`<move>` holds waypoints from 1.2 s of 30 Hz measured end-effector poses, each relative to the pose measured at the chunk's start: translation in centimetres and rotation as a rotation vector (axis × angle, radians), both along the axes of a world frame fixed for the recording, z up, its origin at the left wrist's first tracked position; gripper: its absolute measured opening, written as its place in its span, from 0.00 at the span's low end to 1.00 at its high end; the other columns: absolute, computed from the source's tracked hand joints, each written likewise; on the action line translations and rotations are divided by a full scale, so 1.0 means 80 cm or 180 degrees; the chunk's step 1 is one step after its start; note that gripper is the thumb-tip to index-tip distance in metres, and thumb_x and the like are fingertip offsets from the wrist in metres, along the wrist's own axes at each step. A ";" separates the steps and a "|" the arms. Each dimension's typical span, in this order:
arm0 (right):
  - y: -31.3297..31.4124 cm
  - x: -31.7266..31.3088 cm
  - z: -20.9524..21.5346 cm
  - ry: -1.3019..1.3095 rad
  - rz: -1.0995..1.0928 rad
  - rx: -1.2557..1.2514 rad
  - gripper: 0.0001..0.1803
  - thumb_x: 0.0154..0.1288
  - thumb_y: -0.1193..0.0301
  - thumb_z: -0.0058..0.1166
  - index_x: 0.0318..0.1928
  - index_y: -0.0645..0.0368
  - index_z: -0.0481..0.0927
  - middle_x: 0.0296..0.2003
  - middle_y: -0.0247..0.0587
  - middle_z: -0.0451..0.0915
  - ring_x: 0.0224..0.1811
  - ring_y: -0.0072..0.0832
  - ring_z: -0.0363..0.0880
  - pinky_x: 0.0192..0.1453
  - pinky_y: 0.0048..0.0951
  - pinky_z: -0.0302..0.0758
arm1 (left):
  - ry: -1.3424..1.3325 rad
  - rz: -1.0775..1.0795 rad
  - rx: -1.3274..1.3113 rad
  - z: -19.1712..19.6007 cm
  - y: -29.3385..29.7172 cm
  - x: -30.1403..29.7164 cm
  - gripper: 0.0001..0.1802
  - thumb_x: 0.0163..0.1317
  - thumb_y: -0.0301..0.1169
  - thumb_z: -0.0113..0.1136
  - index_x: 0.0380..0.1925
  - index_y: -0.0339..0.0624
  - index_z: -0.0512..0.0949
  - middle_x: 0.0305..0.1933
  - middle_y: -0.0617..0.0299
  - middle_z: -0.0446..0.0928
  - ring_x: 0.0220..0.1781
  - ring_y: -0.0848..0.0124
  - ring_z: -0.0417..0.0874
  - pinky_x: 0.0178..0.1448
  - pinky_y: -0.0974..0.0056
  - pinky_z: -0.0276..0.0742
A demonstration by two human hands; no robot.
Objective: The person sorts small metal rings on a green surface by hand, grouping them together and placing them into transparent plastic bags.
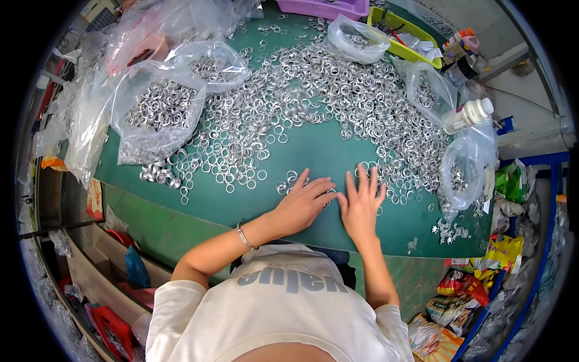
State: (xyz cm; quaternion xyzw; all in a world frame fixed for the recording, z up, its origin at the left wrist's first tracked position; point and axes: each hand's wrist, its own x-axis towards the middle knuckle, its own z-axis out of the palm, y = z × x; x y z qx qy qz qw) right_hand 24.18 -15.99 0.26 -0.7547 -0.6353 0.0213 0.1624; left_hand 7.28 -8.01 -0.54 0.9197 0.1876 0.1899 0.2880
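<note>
You pressed your left hand (pixel 301 202) and right hand (pixel 360 202) flat, fingers spread and gripping nothing, on the green mat (pixel 241 208), apparently to corral a few metal rings (pixel 289 183) at the near edge of the heap (pixel 338 90).

Left hand (pixel 303 202) flat, palm down; right hand (pixel 360 202) beside it, fingers (pixel 362 175) spread.
</note>
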 end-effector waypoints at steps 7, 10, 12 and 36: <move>0.003 0.014 0.008 -0.0130 -0.0356 0.0197 0.24 0.66 0.64 0.54 0.60 0.61 0.72 0.68 0.50 0.59 0.74 0.54 0.47 0.69 0.66 0.44 | 0.0118 -0.0077 0.0046 -0.005 0.001 -0.006 0.25 0.53 0.18 0.57 0.54 0.41 0.74 0.64 0.56 0.69 0.71 0.59 0.65 0.73 0.36 0.50; 0.001 0.005 -0.001 -0.0160 -0.0217 0.0072 0.25 0.66 0.63 0.54 0.61 0.60 0.72 0.68 0.50 0.59 0.74 0.54 0.46 0.69 0.65 0.45 | 0.0094 0.0069 -0.0016 0.002 0.002 -0.008 0.25 0.54 0.17 0.57 0.54 0.43 0.74 0.63 0.55 0.69 0.70 0.57 0.66 0.73 0.37 0.51; -0.006 -0.004 0.003 0.0038 0.0009 -0.0035 0.25 0.65 0.63 0.54 0.60 0.60 0.72 0.68 0.49 0.60 0.74 0.54 0.48 0.69 0.65 0.45 | -0.0057 0.0335 -0.0190 0.003 0.008 -0.011 0.24 0.55 0.16 0.55 0.54 0.43 0.74 0.62 0.55 0.70 0.69 0.57 0.67 0.73 0.38 0.51; -0.008 -0.028 0.006 0.1186 0.1163 -0.0204 0.23 0.63 0.70 0.57 0.58 0.63 0.73 0.65 0.46 0.67 0.71 0.48 0.58 0.73 0.52 0.53 | -0.0134 0.0932 -0.6108 -0.030 -0.086 -0.150 0.17 0.70 0.27 0.49 0.55 0.27 0.73 0.48 0.50 0.80 0.55 0.65 0.78 0.65 0.63 0.71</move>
